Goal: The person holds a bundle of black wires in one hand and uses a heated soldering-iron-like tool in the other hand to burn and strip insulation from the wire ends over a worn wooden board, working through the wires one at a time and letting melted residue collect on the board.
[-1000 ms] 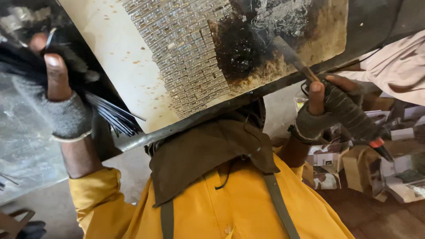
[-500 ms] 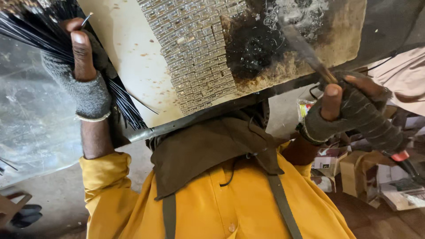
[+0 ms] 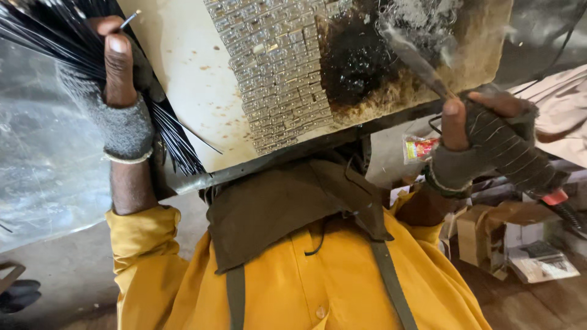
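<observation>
Working at a pale board (image 3: 183, 79) that lies across a dark metal bar, the person has a soldering-type iron in the right hand (image 3: 483, 143) and a bundle of thin black rods (image 3: 55, 36) in the left hand (image 3: 119, 91). Judging by the board, the work looks partly done: a block of small shiny metallic pieces (image 3: 278, 67) already stands in close rows over its middle, while the strip beside it is a scorched black patch (image 3: 354, 61) fringed with brown residue and wisps of smoke or glare, and the wide pale area on the left is bare. How many rows are meant to follow cannot be told. The right hand, in a dark fingerless glove, is closed around the iron's handle, thumb upright along it, and the iron's shaft (image 3: 416, 61) runs up and away from the fingers so that its tip sits at the upper edge of the black patch, just beside the shiny rows. The left hand, in a grey fingerless glove, is clenched on the bundle, thumb pressed up against it; the rods fan out above and below the fist, their lower ends touching the board's left edge, well apart from the iron's tip.
</observation>
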The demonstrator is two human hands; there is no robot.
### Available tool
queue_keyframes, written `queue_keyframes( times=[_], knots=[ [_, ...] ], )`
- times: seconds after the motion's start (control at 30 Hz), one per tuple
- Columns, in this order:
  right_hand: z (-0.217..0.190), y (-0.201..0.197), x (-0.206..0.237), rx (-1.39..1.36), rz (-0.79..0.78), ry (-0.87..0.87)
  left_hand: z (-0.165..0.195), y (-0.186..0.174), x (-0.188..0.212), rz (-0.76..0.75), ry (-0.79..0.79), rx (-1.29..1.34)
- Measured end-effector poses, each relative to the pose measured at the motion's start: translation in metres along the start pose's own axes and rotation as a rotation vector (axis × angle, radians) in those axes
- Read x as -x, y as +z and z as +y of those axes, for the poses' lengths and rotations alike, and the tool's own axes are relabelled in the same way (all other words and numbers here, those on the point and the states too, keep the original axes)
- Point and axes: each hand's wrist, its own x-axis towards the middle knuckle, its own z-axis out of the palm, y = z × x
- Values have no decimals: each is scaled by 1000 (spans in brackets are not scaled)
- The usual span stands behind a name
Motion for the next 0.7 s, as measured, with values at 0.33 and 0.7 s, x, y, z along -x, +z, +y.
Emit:
queue_keyframes(
  times=[0.33, 0.7],
  knots=[
    [15, -10, 18, 54, 34, -41, 9, 1, 1, -8, 18, -35],
    [79, -25, 8, -169, 128, -24, 11, 2, 4, -16, 43, -49]
  ],
)
